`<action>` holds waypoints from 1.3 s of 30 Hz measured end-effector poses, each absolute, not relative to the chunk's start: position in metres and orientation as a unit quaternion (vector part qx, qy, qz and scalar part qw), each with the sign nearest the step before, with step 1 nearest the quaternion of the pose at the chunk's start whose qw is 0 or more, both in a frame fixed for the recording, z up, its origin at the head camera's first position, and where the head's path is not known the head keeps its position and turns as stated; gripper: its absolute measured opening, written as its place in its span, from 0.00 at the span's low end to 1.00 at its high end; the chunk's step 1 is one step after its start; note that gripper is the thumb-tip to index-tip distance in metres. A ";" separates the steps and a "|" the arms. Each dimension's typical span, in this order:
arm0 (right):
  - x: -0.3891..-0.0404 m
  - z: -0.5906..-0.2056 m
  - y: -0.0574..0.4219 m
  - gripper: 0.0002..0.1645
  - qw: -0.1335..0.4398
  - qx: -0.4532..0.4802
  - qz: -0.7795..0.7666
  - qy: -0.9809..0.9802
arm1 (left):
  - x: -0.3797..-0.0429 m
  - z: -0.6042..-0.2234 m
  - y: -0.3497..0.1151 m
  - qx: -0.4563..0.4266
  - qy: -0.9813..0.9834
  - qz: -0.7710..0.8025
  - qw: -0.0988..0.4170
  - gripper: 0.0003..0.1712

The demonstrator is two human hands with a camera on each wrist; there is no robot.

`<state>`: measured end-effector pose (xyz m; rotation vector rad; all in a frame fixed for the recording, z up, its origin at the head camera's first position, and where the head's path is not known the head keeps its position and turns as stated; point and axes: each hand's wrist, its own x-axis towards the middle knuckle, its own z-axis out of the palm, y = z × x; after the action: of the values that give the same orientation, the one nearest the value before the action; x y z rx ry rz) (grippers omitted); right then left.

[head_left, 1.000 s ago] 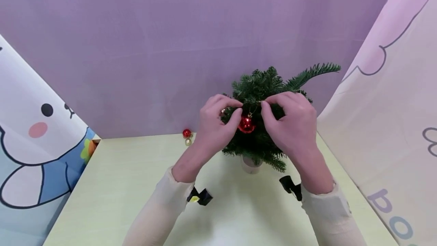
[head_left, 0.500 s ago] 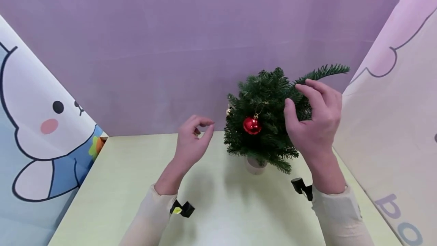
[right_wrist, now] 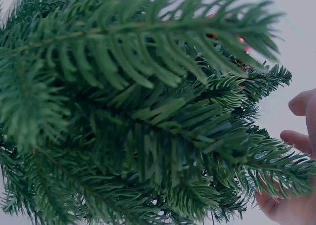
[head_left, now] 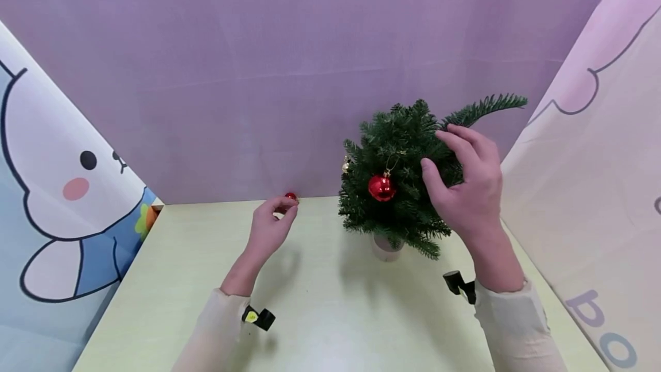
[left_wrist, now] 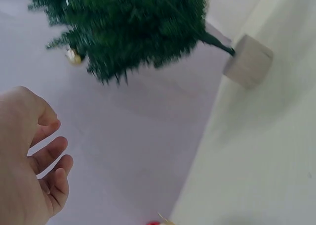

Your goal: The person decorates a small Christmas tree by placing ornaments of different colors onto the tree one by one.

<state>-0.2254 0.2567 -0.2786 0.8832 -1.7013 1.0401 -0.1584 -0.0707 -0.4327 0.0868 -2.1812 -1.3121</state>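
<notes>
A small green artificial Christmas tree [head_left: 405,136] stands at the back right, its pale round base [left_wrist: 249,62] on the table. From its front hangs a shiny red ball ornament [head_left: 381,188] on a gold loop. My left hand [head_left: 268,225] is in front of a second red ball [head_left: 291,195] at the table's back edge and partly hides it. In the left wrist view the fingers of this left hand [left_wrist: 24,156] are loosely bent with nothing between them. Beside the tree's right side my right hand [head_left: 467,182] has its thumb and fingers spread, holding nothing.
A gold ornament [head_left: 345,165] hangs at the tree's left side. One long branch [head_left: 485,109] sticks out to the upper right. A purple cloth [head_left: 232,102] closes off the back of the table [head_left: 196,257]; printed cloths flank both sides.
Both hands have let go at the hanging red ball and parted. The left hand has moved left and down to the loose ornaments; the right hand has drawn back to the tree's right.
</notes>
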 end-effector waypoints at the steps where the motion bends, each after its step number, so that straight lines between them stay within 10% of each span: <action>1: -0.225 -0.279 0.258 0.24 0.461 0.363 0.424 -0.690 | -0.159 -0.437 -0.074 0.042 -0.821 -0.493 0.284 0.03; 10: -0.223 -0.287 0.264 0.40 0.401 0.384 0.449 -0.700 | -0.166 -0.472 -0.096 0.091 -0.843 -0.486 0.212 0.07; 18: -0.210 -0.268 0.265 0.38 0.462 0.284 0.549 -0.636 | -0.178 -0.486 -0.110 0.113 -0.856 -0.473 0.175 0.11; 29: -0.260 -0.273 0.285 0.43 0.198 0.334 0.694 -0.606 | -0.198 -0.507 -0.136 0.141 -0.883 -0.423 0.147 0.14; 39: -0.260 -0.278 0.281 0.42 0.202 0.333 0.649 -0.654 | -0.206 -0.518 -0.145 0.162 -0.908 -0.375 0.092 0.17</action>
<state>-0.2604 0.2812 -0.2775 0.9305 -1.8263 1.8112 -0.2057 -0.1452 -0.5176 0.4812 -2.6962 -1.1143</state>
